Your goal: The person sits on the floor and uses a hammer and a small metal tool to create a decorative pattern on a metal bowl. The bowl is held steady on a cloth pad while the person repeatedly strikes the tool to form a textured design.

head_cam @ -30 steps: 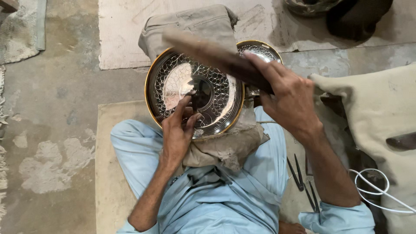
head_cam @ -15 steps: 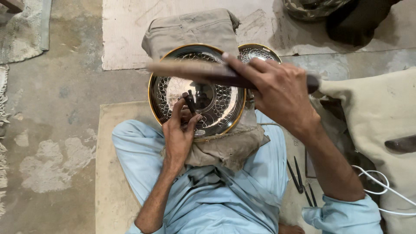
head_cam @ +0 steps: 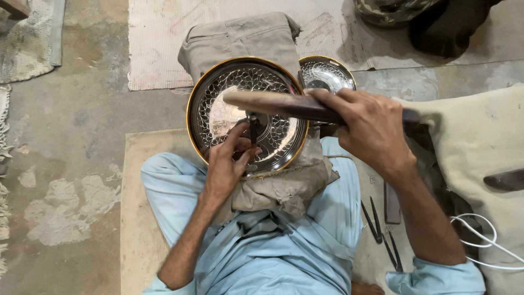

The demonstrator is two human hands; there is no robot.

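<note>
Compared with half a second ago, the mallet lies lower and more level over the plate, its pale end further left. The right hand wraps its fingers fully around the dark handle. The left hand pinches the punch upright on the plate centre, as before. The plate rests on a cloth pad on the lap, its rim touching a smaller plate at upper right. Bare floor lies open to the left; tools and a cable crowd the right.
</note>
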